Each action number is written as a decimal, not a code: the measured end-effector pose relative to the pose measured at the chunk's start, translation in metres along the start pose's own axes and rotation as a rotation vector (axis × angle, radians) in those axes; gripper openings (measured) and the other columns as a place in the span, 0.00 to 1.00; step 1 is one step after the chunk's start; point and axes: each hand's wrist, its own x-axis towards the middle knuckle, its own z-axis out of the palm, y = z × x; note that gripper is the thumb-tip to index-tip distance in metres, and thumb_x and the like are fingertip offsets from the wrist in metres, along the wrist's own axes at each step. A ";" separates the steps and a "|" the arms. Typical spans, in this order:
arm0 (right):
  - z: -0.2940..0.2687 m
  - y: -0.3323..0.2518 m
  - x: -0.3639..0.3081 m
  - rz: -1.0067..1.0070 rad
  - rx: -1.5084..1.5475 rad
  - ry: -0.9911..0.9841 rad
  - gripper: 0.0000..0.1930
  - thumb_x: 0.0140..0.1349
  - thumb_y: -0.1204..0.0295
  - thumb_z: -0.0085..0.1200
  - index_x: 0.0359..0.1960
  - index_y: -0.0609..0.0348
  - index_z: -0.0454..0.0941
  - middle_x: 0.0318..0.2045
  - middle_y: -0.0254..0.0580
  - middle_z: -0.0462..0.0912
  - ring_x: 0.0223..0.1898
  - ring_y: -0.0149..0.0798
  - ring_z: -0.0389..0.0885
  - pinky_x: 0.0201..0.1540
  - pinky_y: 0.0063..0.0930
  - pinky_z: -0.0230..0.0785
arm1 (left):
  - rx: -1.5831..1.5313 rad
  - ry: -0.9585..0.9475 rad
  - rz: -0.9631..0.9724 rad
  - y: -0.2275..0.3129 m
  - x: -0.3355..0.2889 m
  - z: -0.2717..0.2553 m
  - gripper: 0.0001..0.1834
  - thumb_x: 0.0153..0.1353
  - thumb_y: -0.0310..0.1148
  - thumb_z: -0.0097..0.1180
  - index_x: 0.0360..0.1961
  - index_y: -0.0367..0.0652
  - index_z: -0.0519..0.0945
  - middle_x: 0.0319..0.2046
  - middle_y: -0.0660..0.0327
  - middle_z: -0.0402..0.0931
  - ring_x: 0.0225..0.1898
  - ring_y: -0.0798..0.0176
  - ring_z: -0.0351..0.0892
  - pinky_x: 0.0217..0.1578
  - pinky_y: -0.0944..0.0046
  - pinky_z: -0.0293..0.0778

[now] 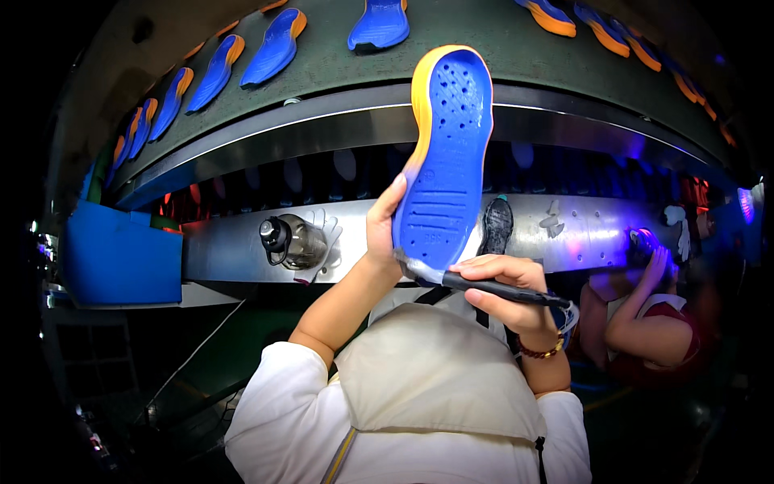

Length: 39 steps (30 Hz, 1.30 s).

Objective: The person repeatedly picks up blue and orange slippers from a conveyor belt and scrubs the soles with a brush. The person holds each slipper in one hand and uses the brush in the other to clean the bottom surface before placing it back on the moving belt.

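A blue shoe sole with an orange side wall [443, 173] is held up in front of me, its inner face with round holes and ridges showing. My left hand [383, 226] grips its left edge near the lower end. In my right hand [514, 289] is a black-handled brush [488, 287], its pale tip at the lower rim of the sole. A thin, pale cord or tube hangs by the handle's right end. Just right of the sole, a small black sole [497, 224] lies on the metal bench [580, 234].
Several blue and orange soles [274, 48] lie on the green conveyor belt [330, 56], behind a metal rail [339, 129]. On the bench's left stand a clear bottle with a black top [306, 244] and a white glove [330, 234]. Another person [653, 331] sits at right.
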 end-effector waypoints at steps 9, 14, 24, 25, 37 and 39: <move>-0.025 -0.016 0.025 -0.051 -0.242 -0.107 0.09 0.48 0.80 0.56 0.33 0.66 0.78 0.33 0.47 0.81 0.35 0.34 0.80 0.38 0.23 0.71 | -0.013 -0.167 0.090 0.015 0.008 0.002 0.27 0.61 0.43 0.39 0.55 0.34 0.62 0.47 0.49 0.71 0.46 0.56 0.74 0.50 0.58 0.68; -0.014 -0.015 0.024 -0.112 -0.307 -0.237 0.10 0.45 0.80 0.58 0.32 0.63 0.78 0.32 0.45 0.81 0.35 0.40 0.80 0.39 0.27 0.71 | -0.036 -0.160 0.008 0.027 0.016 -0.003 0.26 0.61 0.43 0.38 0.54 0.33 0.64 0.47 0.48 0.71 0.46 0.54 0.74 0.50 0.57 0.68; -0.032 -0.031 0.032 -0.007 -0.505 -0.555 0.09 0.46 0.81 0.58 0.32 0.63 0.79 0.33 0.45 0.81 0.40 0.42 0.80 0.43 0.28 0.72 | 0.430 -0.146 -0.529 0.029 0.012 0.012 0.31 0.54 0.37 0.51 0.57 0.32 0.61 0.51 0.46 0.67 0.48 0.55 0.72 0.53 0.58 0.64; -0.038 -0.034 0.033 0.000 -0.468 -0.570 0.09 0.46 0.82 0.58 0.33 0.63 0.79 0.33 0.45 0.81 0.39 0.42 0.80 0.43 0.28 0.72 | 0.428 -0.144 -0.583 0.030 0.011 0.013 0.30 0.55 0.40 0.51 0.56 0.32 0.62 0.49 0.47 0.68 0.47 0.56 0.73 0.51 0.59 0.67; -0.072 -0.029 0.029 0.016 -0.502 -0.576 0.12 0.46 0.81 0.56 0.36 0.63 0.76 0.35 0.46 0.80 0.41 0.43 0.79 0.44 0.31 0.71 | 0.642 0.063 -0.843 0.041 0.012 0.010 0.30 0.54 0.49 0.52 0.52 0.37 0.68 0.44 0.50 0.72 0.38 0.62 0.77 0.37 0.64 0.75; -0.077 -0.019 0.025 0.052 -0.510 -0.599 0.11 0.47 0.80 0.56 0.35 0.63 0.76 0.36 0.46 0.80 0.41 0.44 0.78 0.46 0.31 0.70 | 0.721 -0.010 -0.800 0.041 0.012 0.009 0.31 0.55 0.49 0.52 0.52 0.36 0.68 0.44 0.49 0.71 0.39 0.62 0.77 0.38 0.64 0.75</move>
